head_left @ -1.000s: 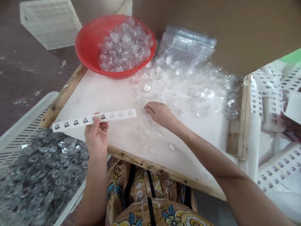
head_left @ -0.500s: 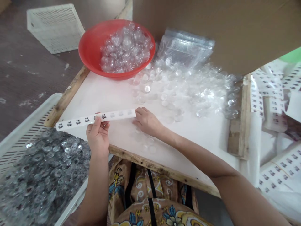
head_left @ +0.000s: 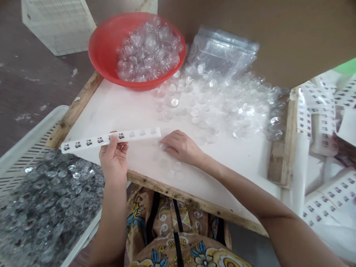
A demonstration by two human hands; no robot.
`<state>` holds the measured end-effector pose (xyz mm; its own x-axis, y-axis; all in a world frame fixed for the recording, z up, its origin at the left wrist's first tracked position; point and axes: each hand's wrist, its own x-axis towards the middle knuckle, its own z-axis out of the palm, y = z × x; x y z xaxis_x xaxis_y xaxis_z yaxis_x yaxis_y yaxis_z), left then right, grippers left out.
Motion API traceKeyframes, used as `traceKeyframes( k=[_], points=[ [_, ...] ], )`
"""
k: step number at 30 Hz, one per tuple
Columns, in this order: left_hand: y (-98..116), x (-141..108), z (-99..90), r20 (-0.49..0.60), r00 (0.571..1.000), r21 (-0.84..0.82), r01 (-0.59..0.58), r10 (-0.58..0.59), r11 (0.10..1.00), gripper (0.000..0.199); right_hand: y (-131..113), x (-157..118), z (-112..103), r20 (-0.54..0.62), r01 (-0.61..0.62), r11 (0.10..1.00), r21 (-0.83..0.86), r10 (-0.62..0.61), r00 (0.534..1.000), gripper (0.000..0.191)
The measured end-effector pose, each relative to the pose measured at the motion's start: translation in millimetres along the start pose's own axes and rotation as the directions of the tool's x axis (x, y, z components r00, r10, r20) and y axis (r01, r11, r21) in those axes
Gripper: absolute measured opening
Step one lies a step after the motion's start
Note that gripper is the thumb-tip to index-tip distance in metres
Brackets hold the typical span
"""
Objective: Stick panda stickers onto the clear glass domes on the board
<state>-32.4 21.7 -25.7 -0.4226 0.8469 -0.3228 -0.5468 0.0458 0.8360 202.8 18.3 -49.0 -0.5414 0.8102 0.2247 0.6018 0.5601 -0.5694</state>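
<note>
Above the white board (head_left: 244, 159), the left hand (head_left: 114, 157) pinches a panda-printed strip (head_left: 83, 142) between thumb and fingers. Near its plain end the right hand (head_left: 182, 147) curls low; whether it grips anything, I cannot tell. Clear discs (head_left: 174, 102), a red bowl (head_left: 102, 48) and plastic bags (head_left: 222, 53) crowd the far side.

The left hand (head_left: 114, 159) hides part of the strip (head_left: 94, 141) with its thumb. Whether the right hand (head_left: 182, 148) pinches anything is unclear. Discs (head_left: 222, 104) toward the surface's (head_left: 116, 107) far edge blur together. The crate (head_left: 27, 142) by the left edge is cut off, as is a green thing (head_left: 346, 66) beyond the far right corner, too little shown to name.
</note>
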Motion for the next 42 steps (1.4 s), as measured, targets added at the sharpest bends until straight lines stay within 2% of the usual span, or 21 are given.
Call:
traceKeyframes(
  k=[4, 9, 13, 17, 23, 28, 32, 35, 38, 42],
  points=[
    [1, -1, 0.9, 0.003, 1.000, 0.008, -0.001, 0.001, 1.000, 0.031, 1, 3, -1, -0.031, -0.033, 0.998, -0.046, 0.031, 0.999, 0.018],
    [0, 0, 1.1, 0.003, 1.000, 0.016, -0.014, 0.014, 1.000, 0.033, -9, -2, 0, -0.043, 0.010, 0.993, -0.117, -0.015, 0.999, 0.017],
    [0, 0, 1.7, -0.003, 1.000, 0.011, -0.007, 0.007, 1.000, 0.034, -11, -10, -1, -0.047, 0.036, 0.996, -0.086, -0.041, 0.998, 0.019],
    [0, 0, 2.2, -0.005, 1.000, 0.014, -0.004, 0.004, 1.000, 0.034, -4, -17, -4, -0.116, -0.037, 0.998, -0.049, 0.031, 0.993, 0.024],
    [0, 1, 1.7, -0.017, 1.000, 0.045, -0.022, 0.023, 0.999, 0.033, -2, -27, -12, -0.095, -0.036, 0.999, 0.004, 0.037, 0.995, 0.029],
    [0, 1, 1.3, 0.000, 1.000, 0.013, -0.006, 0.006, 1.000, 0.032, -3, -69, -27, -0.114, -0.055, 0.986, -0.157, 0.038, 0.993, 0.039],
    [1, 1, 2.4, -0.009, 1.000, 0.005, 0.002, -0.002, 1.000, 0.032, -9, -122, -32, -0.013, -0.068, 0.974, -0.217, 0.067, 0.998, 0.059],
    [1, 1, 3.5, -0.006, 1.000, 0.022, -0.004, 0.004, 1.000, 0.029, -15, -146, -28, 0.058, -0.094, 0.963, -0.254, 0.113, 0.992, 0.064],
    [1, 2, 3.7, 0.014, 1.000, 0.045, -0.018, 0.017, 0.999, 0.026, -18, -144, -15, 0.110, -0.070, 0.954, -0.292, 0.107, 0.988, 0.070],
    [0, 3, 3.2, 0.021, 0.999, 0.065, -0.047, 0.046, 0.997, 0.025, -15, -109, -2, 0.128, -0.008, 0.945, -0.327, 0.053, 0.990, 0.085]
  ],
)
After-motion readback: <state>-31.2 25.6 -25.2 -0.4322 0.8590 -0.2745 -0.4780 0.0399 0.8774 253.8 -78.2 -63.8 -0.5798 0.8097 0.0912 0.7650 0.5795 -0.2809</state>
